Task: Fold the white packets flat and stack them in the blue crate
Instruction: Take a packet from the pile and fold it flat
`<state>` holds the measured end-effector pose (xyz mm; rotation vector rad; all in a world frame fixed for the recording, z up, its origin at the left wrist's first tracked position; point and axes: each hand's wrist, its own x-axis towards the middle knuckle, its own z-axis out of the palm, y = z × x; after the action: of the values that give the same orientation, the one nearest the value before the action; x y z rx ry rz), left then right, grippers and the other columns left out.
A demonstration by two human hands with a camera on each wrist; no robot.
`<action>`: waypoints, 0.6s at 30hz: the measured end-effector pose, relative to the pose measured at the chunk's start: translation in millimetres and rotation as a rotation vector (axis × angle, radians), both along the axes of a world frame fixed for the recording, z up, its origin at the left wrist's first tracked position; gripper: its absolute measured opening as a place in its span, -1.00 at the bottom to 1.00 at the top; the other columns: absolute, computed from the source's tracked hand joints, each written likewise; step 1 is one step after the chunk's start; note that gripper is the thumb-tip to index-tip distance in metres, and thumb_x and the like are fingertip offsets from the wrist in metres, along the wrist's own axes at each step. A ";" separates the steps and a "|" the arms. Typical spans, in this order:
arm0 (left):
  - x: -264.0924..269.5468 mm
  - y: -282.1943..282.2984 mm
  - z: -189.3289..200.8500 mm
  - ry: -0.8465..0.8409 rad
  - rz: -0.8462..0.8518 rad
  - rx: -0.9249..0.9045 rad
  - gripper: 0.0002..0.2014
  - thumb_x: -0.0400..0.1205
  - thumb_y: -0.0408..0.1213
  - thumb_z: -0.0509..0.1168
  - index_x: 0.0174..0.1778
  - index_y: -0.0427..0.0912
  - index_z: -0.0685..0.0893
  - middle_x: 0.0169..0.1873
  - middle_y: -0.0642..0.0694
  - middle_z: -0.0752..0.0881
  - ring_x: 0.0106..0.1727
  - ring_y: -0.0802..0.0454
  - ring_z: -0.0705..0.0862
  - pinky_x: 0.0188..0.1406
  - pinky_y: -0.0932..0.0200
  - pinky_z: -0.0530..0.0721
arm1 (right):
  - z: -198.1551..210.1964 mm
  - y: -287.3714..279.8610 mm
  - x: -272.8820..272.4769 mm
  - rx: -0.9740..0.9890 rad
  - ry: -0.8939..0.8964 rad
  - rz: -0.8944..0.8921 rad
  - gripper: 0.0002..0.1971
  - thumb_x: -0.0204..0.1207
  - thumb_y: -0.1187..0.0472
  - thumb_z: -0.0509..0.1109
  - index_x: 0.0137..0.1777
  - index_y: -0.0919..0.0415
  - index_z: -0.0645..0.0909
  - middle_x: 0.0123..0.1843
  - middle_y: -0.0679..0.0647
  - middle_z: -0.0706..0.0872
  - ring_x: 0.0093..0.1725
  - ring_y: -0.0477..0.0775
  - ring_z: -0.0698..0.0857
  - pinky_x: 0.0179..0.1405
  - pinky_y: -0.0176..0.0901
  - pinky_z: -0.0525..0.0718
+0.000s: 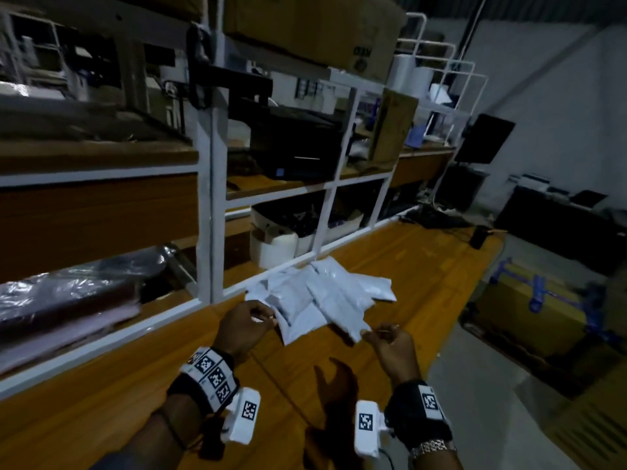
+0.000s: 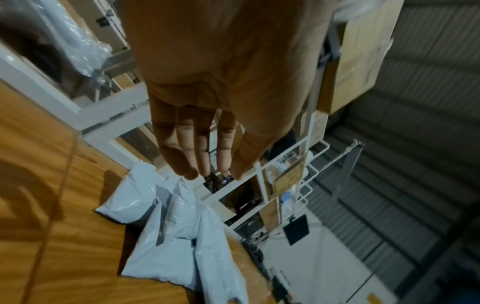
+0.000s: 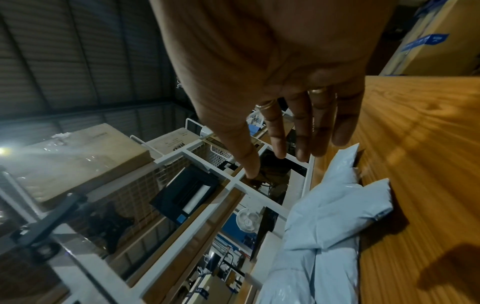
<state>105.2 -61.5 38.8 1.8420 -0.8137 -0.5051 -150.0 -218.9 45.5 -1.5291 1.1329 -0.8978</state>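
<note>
A loose heap of several white packets (image 1: pixel 322 296) lies on the wooden table (image 1: pixel 417 266), close to the shelf frame. My left hand (image 1: pixel 261 317) hovers at the heap's near left corner, and its fingers (image 2: pixel 205 156) are straight and hold nothing. My right hand (image 1: pixel 380 334) hovers at the heap's near right corner, also empty, with its fingers (image 3: pixel 298 139) stretched out above the packets (image 3: pixel 332 216). In the left wrist view the packets (image 2: pixel 176 226) lie crumpled below the fingertips. I see no blue crate in any view.
A white metal shelf frame (image 1: pixel 210 198) runs along the table's far side, with a black printer (image 1: pixel 295 147) and boxes on it. Right of the table, cardboard boxes with blue tape (image 1: pixel 532 300) stand on the grey floor (image 1: pixel 475 385).
</note>
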 end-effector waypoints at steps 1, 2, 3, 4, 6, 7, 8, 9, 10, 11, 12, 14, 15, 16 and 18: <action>6.7 -13.4 -1.7 -0.040 -0.014 0.018 -0.89 0.50 -0.32 0.59 -0.18 -0.05 0.79 -0.35 0.13 0.77 -0.37 0.23 0.69 -0.38 0.29 0.58 | -3.1 -19.2 7.4 0.006 0.023 0.027 -0.70 0.39 0.30 0.69 0.04 0.29 0.67 -0.04 0.19 0.78 -0.01 0.13 0.73 -0.21 -0.19 0.58; 11.5 -26.9 -2.0 -0.090 -0.036 0.041 -0.88 0.50 -0.31 0.59 -0.19 -0.04 0.80 -0.29 0.13 0.79 -0.32 0.27 0.71 -0.33 0.28 0.59 | -8.9 -38.6 16.4 0.010 0.050 0.053 -0.65 0.37 0.29 0.71 0.07 0.30 0.66 -0.01 0.21 0.76 0.02 0.17 0.72 -0.25 -0.21 0.58; 16.1 -41.7 -2.0 -0.125 -0.051 0.067 -0.88 0.49 -0.29 0.60 -0.18 -0.02 0.80 -0.24 0.12 0.81 -0.25 0.27 0.73 -0.29 0.27 0.59 | -14.9 -56.8 26.1 0.029 0.079 0.073 -0.61 0.35 0.27 0.72 0.10 0.30 0.65 0.03 0.22 0.75 0.06 0.20 0.72 -0.28 -0.23 0.57; 18.2 -55.6 -2.4 -0.135 -0.060 0.087 -0.88 0.49 -0.26 0.61 -0.17 -0.02 0.80 -0.21 0.11 0.82 -0.19 0.23 0.75 -0.26 0.27 0.60 | -22.6 -72.8 34.0 0.046 0.112 0.093 -0.57 0.33 0.25 0.74 0.12 0.29 0.64 0.06 0.21 0.73 0.08 0.21 0.71 -0.29 -0.23 0.56; 22.3 -86.6 2.1 -0.146 -0.073 0.110 -0.85 0.48 -0.22 0.63 -0.12 -0.07 0.80 -0.17 0.04 0.83 -0.16 0.15 0.76 -0.23 0.25 0.61 | -38.4 -105.5 53.9 0.065 0.182 0.128 -0.48 0.29 0.19 0.77 0.15 0.31 0.62 0.09 0.19 0.68 0.09 0.18 0.68 -0.29 -0.20 0.54; 24.0 -102.2 3.7 -0.160 -0.080 0.123 -0.83 0.47 -0.20 0.65 -0.11 -0.08 0.81 -0.16 0.02 0.83 -0.16 0.15 0.76 -0.21 0.24 0.62 | -46.8 -119.4 63.2 0.086 0.212 0.138 -0.42 0.23 0.14 0.79 0.16 0.30 0.61 0.11 0.17 0.67 0.09 0.15 0.67 -0.25 -0.16 0.56; 25.5 -116.3 4.6 -0.182 -0.086 0.139 -0.81 0.46 -0.19 0.65 -0.11 -0.08 0.81 -0.16 0.03 0.82 -0.16 0.16 0.75 -0.19 0.22 0.65 | -55.6 -131.5 71.1 0.099 0.233 0.154 -0.33 0.14 0.06 0.82 0.16 0.28 0.60 0.16 0.16 0.68 0.12 0.14 0.67 -0.15 -0.13 0.59; 25.5 -128.8 5.8 -0.210 -0.096 0.162 -0.81 0.46 -0.18 0.66 -0.11 -0.07 0.81 -0.15 0.03 0.82 -0.15 0.15 0.76 -0.17 0.18 0.70 | -63.5 -142.7 77.4 0.111 0.267 0.178 -0.26 0.08 0.02 0.83 0.20 0.27 0.57 0.24 0.15 0.69 0.17 0.12 0.67 -0.03 -0.10 0.62; 25.0 -141.2 4.7 -0.236 -0.109 0.181 -0.80 0.45 -0.17 0.66 -0.10 -0.07 0.81 -0.14 0.03 0.82 -0.15 0.12 0.77 -0.14 0.14 0.74 | -71.1 -152.8 81.5 0.118 0.314 0.209 -0.21 0.09 0.02 0.83 0.27 0.27 0.55 0.30 0.11 0.66 0.24 0.12 0.66 0.07 -0.08 0.61; 24.8 -151.8 1.9 -0.251 -0.121 0.198 -0.79 0.44 -0.16 0.66 -0.10 -0.07 0.81 -0.13 0.02 0.82 -0.15 0.10 0.78 -0.11 0.10 0.78 | -76.8 -160.8 84.0 0.113 0.375 0.233 -0.19 0.15 0.05 0.82 0.34 0.29 0.51 0.35 0.08 0.63 0.31 0.13 0.64 0.14 -0.08 0.59; 24.0 -161.5 -0.8 -0.254 -0.129 0.209 -0.79 0.44 -0.16 0.66 -0.10 -0.06 0.81 -0.13 0.02 0.82 -0.15 0.09 0.79 -0.09 0.06 0.80 | -82.9 -168.0 86.0 0.102 0.428 0.251 -0.18 0.20 0.05 0.80 0.38 0.29 0.49 0.36 0.07 0.60 0.35 0.16 0.62 0.19 -0.08 0.57; 22.0 -177.4 -5.5 -0.238 -0.144 0.248 -0.78 0.43 -0.15 0.67 -0.09 -0.03 0.80 -0.14 0.03 0.82 -0.18 0.12 0.77 -0.10 0.07 0.80 | -89.4 -173.8 87.9 0.069 0.501 0.287 -0.13 0.13 -0.08 0.79 0.38 0.22 0.49 0.39 0.16 0.62 0.36 0.23 0.63 0.24 -0.06 0.60; 20.2 -183.6 -6.3 -0.234 -0.157 0.270 -0.76 0.42 -0.14 0.67 -0.08 -0.02 0.80 -0.14 0.03 0.81 -0.18 0.14 0.76 -0.11 0.10 0.77 | -93.6 -176.5 88.9 0.042 0.547 0.297 -0.04 -0.02 -0.24 0.77 0.34 0.16 0.50 0.37 0.18 0.64 0.31 0.24 0.65 0.24 -0.01 0.64; 17.9 -188.8 -7.2 -0.240 -0.174 0.287 -0.75 0.42 -0.13 0.68 -0.07 -0.02 0.80 -0.13 0.03 0.81 -0.17 0.16 0.75 -0.10 0.13 0.74 | -96.6 -177.8 90.0 0.009 0.593 0.300 0.07 -0.22 -0.40 0.69 0.30 0.12 0.50 0.33 0.18 0.65 0.28 0.24 0.67 0.24 0.05 0.68; 11.8 -195.9 -8.0 -0.245 -0.200 0.318 -0.73 0.40 -0.14 0.68 -0.05 -0.03 0.79 -0.09 -0.01 0.82 -0.11 0.13 0.76 -0.05 0.14 0.71 | -109.1 -183.3 93.2 -0.020 0.700 0.333 0.28 -0.42 -0.50 0.62 0.40 0.07 0.44 0.39 0.19 0.58 0.37 0.27 0.61 0.35 0.19 0.64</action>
<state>117.0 -257.3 30.8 2.1556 -1.1439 -0.5666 -56.8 -402.2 -63.6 -2.0473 1.2831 -0.1337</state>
